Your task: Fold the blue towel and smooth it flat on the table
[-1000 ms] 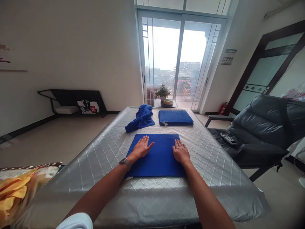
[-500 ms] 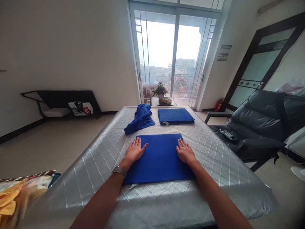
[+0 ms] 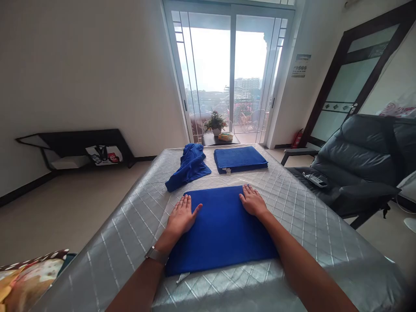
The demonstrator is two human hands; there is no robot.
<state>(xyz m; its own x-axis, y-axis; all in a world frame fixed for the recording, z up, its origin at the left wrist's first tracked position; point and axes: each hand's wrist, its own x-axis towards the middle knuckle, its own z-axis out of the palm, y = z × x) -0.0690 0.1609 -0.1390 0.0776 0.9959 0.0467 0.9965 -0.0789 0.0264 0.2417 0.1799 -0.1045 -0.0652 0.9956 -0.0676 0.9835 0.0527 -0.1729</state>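
Observation:
A folded blue towel [image 3: 222, 229] lies flat in front of me on the silver quilted table cover [image 3: 302, 216]. My left hand [image 3: 182, 216] rests palm down on the towel's left edge, fingers stretched out. On the towel's far right corner lies my right hand [image 3: 252, 201], also flat with fingers extended. Farther back, a second neatly folded blue towel [image 3: 239, 158] sits beside a crumpled blue towel [image 3: 189, 167] at its left.
A black leather recliner [image 3: 360, 164] with a remote on its seat stands right of the table. A small table with a potted plant [image 3: 216, 122] stands before the glass balcony doors. A low black shelf [image 3: 74, 147] lines the left wall. A patterned cushion [image 3: 29, 277] shows at bottom left.
Both hands slid outward across the towel, from near its middle to its left and right edges. The camera moved closer and turned slightly.

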